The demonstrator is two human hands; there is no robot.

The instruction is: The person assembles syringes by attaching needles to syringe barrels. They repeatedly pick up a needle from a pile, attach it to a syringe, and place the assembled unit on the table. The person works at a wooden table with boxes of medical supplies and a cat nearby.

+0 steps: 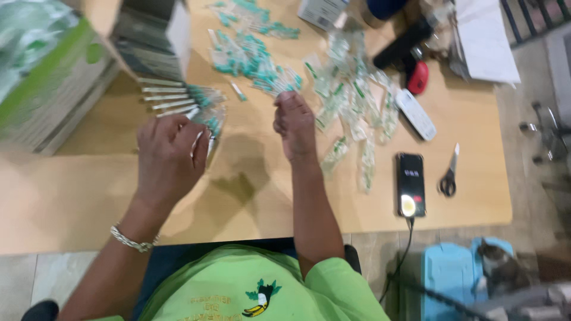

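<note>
My left hand hovers over the wooden table with its fingers closed around a bunch of thin white syringes with teal caps, which fan out up and to the left. My right hand is a little to the right, fingers pinched on a small teal-capped piece at the edge of a loose pile of teal-capped needles. A silver bracelet sits on my left wrist. The picture is blurred.
A heap of clear empty wrappers lies right of my right hand. Further right are a white remote, a black phone on a cable and scissors. Green and white boxes stand at the left; a cat sits below right.
</note>
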